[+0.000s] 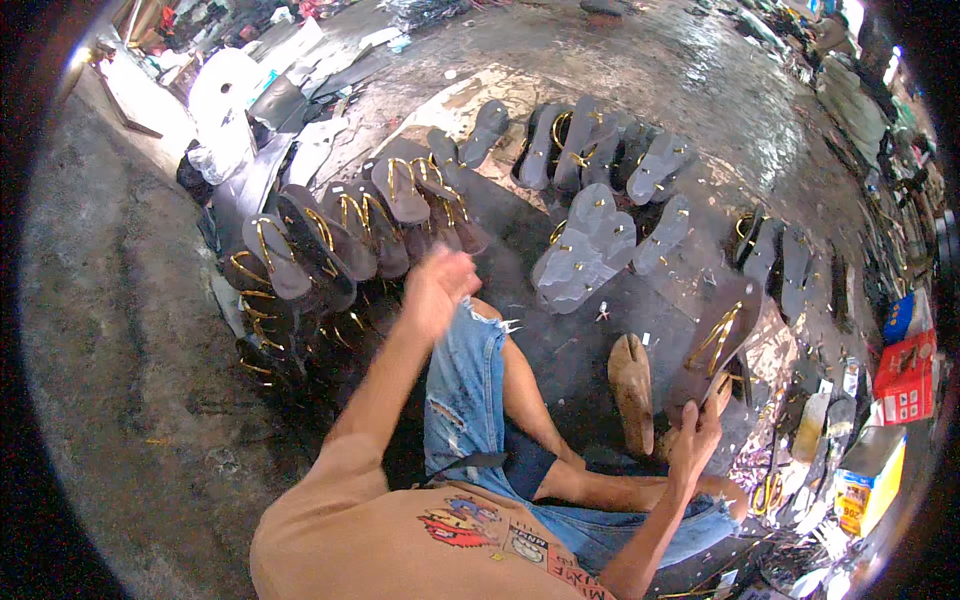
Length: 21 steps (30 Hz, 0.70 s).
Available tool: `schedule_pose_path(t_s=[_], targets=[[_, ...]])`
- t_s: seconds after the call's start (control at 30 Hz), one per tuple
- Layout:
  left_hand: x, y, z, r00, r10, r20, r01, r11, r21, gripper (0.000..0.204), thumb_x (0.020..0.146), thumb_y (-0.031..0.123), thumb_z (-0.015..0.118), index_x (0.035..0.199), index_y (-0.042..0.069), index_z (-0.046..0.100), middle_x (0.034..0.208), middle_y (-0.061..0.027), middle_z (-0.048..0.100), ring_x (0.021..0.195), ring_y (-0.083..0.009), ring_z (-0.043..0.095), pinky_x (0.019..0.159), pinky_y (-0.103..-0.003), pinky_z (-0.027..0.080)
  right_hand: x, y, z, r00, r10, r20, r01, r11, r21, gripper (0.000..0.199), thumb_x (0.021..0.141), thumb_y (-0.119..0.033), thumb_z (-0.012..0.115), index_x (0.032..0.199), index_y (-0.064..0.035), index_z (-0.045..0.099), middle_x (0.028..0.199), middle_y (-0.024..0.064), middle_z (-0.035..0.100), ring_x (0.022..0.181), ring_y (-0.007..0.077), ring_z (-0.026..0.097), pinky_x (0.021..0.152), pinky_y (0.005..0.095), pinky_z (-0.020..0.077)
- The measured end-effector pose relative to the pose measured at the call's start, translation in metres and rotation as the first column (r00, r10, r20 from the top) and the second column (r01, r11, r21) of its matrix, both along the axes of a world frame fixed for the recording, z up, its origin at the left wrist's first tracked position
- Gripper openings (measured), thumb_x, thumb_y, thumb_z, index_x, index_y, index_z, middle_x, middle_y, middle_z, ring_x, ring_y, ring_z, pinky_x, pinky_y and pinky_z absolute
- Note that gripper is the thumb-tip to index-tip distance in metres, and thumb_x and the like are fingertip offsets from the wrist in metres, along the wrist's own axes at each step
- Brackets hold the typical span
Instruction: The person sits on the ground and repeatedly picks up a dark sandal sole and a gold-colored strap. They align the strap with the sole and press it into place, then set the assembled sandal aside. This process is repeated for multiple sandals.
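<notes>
My right hand point(694, 436) grips the heel end of a dark sandal point(722, 325) with gold straps, held up at the right. Close to it lies a brown wooden shoe last point(630, 392). My left hand point(441, 288) is above my knee, beside a row of finished-looking sandals point(400, 192) with gold straps. Motion smears its fingers, so whether it holds anything cannot be made out. More gold-strapped sandals point(275, 258) lie stacked at the far left of that row.
Grey soles with small gold fittings point(588, 245) lie ahead of me, with more soles point(660, 165) behind. Further soles point(795, 265) rest at the right. A red box point(905, 375) and a yellow box point(868, 480) stand at the right edge. Sheet scraps point(225, 110) clutter the far left.
</notes>
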<state>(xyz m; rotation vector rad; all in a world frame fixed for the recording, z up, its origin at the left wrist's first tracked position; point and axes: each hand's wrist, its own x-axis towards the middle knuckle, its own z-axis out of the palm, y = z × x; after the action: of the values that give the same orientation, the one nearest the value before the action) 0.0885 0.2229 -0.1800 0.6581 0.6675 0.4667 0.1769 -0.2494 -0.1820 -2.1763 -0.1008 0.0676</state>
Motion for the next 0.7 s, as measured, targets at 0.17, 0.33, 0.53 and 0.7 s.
schedule_pose_path(t_s=[0.17,0.33,0.53,0.7], targets=[[-0.009,-0.17,0.142,0.832,-0.525,0.178,0.36,0.757,0.546,0.061,0.094,-0.001,0.075,0.149,0.002,0.05,0.134,-0.0118,0.066,0.127,-0.0219,0.065,0.106,-0.037,0.053,-0.072,0.041,0.054,0.931,0.362,-0.044,-0.311,0.851,0.423,0.023,0.099,-0.002,0.066,0.122,0.0038,0.068,0.109,0.0076,0.07,0.1,0.0144,0.061,0.089,0.0331,0.0521],[-0.012,-0.191,0.167,0.693,-0.72,-0.038,0.315,0.255,0.914,0.029,0.092,0.002,0.075,0.12,0.005,0.069,0.121,-0.0122,0.071,0.108,-0.0265,0.071,0.1,-0.04,0.055,-0.063,0.038,0.081,0.925,0.354,0.139,-0.377,0.9,0.217,0.043,0.092,0.007,0.064,0.134,0.0074,0.058,0.134,0.0145,0.063,0.128,0.0224,0.059,0.112,0.0362,0.0434],[-0.008,-0.219,0.173,0.709,-0.697,-0.106,0.021,-0.13,0.991,0.029,0.089,0.022,0.082,0.113,0.009,0.071,0.121,-0.0145,0.071,0.118,-0.0339,0.068,0.109,-0.054,0.052,-0.065,0.016,0.166,0.816,0.349,0.461,-0.453,0.881,0.135,0.052,0.066,0.011,0.067,0.117,0.0013,0.071,0.117,0.0199,0.074,0.111,0.0357,0.073,0.098,0.0426,0.0591],[-0.011,-0.229,0.183,0.703,-0.709,-0.059,-0.109,-0.189,0.976,0.037,0.082,0.005,0.085,0.115,0.011,0.07,0.13,-0.0093,0.073,0.127,-0.0288,0.068,0.112,-0.052,0.05,-0.074,0.012,0.17,0.813,0.306,0.496,-0.418,0.899,0.13,0.045,0.07,0.011,0.069,0.113,0.0012,0.074,0.118,0.0206,0.074,0.111,0.035,0.074,0.095,0.0416,0.0605]])
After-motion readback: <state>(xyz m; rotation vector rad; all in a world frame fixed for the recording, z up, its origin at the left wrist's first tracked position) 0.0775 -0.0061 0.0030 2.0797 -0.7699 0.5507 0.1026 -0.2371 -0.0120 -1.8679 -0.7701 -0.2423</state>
